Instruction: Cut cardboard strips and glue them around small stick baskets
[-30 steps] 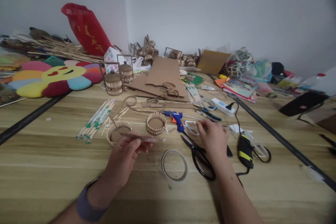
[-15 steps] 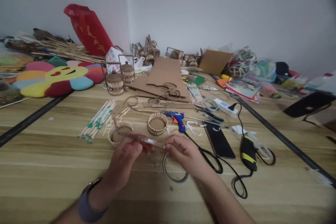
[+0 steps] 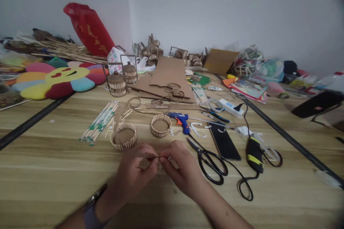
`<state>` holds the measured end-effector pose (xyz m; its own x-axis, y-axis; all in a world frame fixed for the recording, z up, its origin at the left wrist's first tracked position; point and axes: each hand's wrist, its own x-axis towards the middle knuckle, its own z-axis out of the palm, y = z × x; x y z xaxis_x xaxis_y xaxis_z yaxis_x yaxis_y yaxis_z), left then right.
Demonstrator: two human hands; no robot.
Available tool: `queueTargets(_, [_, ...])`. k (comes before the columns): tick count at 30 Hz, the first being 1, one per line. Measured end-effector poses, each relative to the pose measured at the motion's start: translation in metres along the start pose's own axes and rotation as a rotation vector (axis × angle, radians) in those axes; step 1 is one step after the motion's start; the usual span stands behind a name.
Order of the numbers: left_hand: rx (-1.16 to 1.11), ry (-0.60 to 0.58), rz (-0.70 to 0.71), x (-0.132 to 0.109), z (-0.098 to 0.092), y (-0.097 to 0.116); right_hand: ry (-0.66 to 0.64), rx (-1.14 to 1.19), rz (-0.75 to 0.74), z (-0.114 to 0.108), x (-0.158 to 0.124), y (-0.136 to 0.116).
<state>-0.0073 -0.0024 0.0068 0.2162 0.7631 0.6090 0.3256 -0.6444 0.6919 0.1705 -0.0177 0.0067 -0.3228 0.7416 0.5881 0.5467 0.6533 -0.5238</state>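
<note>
Both hands are pinched closed at the fingertips, and the tips meet or almost meet. As I see it from my distant place, in the head view, left hand [image 3: 134,173] and right hand [image 3: 182,171] have between them a thin brown strip [image 3: 157,156], mostly covered by the fingers, so its length I cannot tell. It is held in front of me, and whether it touches the pale wood-grain table [image 3: 53,182] I cannot tell.

Just beyond the left hand stands a round, low tray walled with short pale sticks [image 3: 126,145]; its near rim is close to the knuckles. A second, smaller round stick-walled tray [image 3: 160,133] stands behind the gap of the hands. Near the right hand, at its outer side, lie black-handled scissors [image 3: 202,153], blade tips toward the blue glue gun [image 3: 183,121]. Farther right is a flat black phone [image 3: 225,141]. Toward me and left of the left forearm, bare wood gives wide room; on the right, room is narrower because of the scissors and a looping black cord [image 3: 248,200].
</note>
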Motion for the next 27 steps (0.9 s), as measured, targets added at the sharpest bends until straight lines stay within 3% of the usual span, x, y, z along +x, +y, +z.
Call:
queueTargets(11, [-0.102, -0.014, -0.152, -0.003, 0.000, 0.000, 0.024, 0.004, 0.017, -0.001, 0.001, 0.000])
queueTargets(18, [-0.021, 0.103, -0.187, -0.003, 0.000, -0.002, 0.298, -0.218, -0.039, 0.007, -0.006, -0.009])
queueTargets(23, [-0.038, 0.091, -0.086, -0.006, 0.004, -0.002, 0.264, -0.200, 0.035, 0.014, -0.008, -0.011])
queueTargets(27, [-0.034, 0.078, -0.120, -0.006, 0.005, -0.002, 0.223, -0.168, 0.083, 0.014, -0.008, -0.009])
